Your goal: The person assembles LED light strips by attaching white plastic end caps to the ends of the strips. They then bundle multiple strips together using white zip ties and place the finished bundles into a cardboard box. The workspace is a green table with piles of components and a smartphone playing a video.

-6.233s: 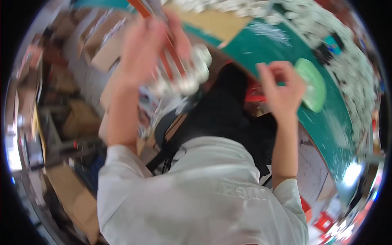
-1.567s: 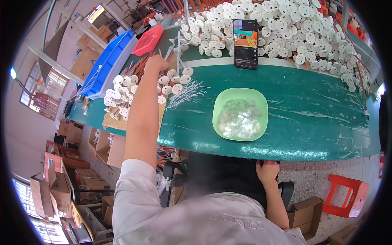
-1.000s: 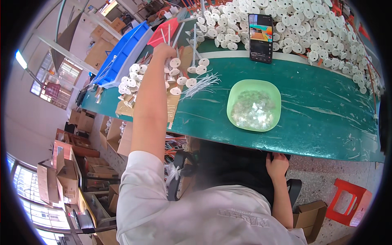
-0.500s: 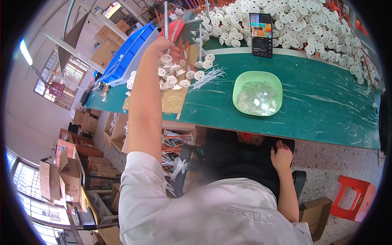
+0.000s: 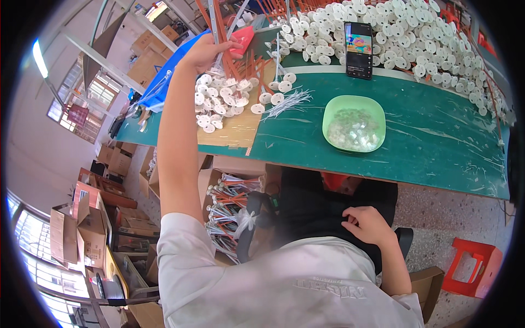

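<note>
My left hand [image 5: 209, 53] is stretched out at the far left of the table, its fingers closed round a bundle of long orange and grey strips [image 5: 217, 24]. A cluster of round white discs [image 5: 221, 101] lies below it, at the strips' lower ends, over a brown cardboard sheet [image 5: 240, 128]. Part of the grip is hidden behind the hand. My right hand [image 5: 367, 224] rests on my lap over the black trousers, its fingers loosely curled and nothing seen in them.
A green bowl [image 5: 329, 123] of small clear pieces stands beside thin white ties [image 5: 290, 104]. Behind are a propped phone [image 5: 359, 50] and a large heap of white-disc strips [image 5: 404, 33]. A blue bin [image 5: 156, 104] is at left; boxed strips [image 5: 232, 210] sit below the table edge.
My left hand has moved up and left, with the orange strips now standing at it and the discs drawn closer together. My right hand has slid back and inward on my lap.
</note>
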Demonstrator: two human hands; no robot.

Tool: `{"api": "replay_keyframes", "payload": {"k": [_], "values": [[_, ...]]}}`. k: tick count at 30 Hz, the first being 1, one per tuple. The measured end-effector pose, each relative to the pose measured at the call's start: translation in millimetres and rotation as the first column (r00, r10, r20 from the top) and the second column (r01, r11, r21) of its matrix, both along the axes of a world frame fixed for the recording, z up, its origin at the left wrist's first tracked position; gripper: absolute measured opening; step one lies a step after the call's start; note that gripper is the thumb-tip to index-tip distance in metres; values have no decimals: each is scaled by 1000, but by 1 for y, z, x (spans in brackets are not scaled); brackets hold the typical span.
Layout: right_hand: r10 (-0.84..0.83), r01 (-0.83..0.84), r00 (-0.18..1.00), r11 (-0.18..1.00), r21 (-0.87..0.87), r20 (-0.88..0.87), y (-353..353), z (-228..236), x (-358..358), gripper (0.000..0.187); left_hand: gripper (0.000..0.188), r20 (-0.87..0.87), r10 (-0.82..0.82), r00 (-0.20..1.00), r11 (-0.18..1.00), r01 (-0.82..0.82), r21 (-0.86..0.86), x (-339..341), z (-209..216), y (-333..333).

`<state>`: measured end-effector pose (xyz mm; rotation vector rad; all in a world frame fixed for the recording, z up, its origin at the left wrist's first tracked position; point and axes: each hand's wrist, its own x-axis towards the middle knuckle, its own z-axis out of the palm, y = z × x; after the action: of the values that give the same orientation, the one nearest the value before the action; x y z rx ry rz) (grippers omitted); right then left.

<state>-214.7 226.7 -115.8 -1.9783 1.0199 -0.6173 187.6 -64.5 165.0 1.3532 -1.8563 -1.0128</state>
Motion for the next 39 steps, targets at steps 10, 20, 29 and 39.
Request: {"api": "replay_keyframes", "payload": {"k": [10, 20, 29, 39], "values": [[-195, 301, 921, 906, -298, 337, 11, 86, -2, 7, 28, -216, -188, 958, 981, 175, -79, 1, 15, 16], [-253, 562, 813, 572, -597, 524, -159, 239, 29, 63, 25, -44, -595, 803, 780, 562, -275, -165, 41, 82], [-330, 538, 727, 819, -201, 602, -171, 221, -36, 33, 19, 11, -772, 635, 610, 746, -266, -294, -42, 53], [-422, 574, 679, 815, -76, 600, -194, 199, -52, 32, 34, 216, -664, 716, 583, 676, -450, -311, -81, 24]]}}
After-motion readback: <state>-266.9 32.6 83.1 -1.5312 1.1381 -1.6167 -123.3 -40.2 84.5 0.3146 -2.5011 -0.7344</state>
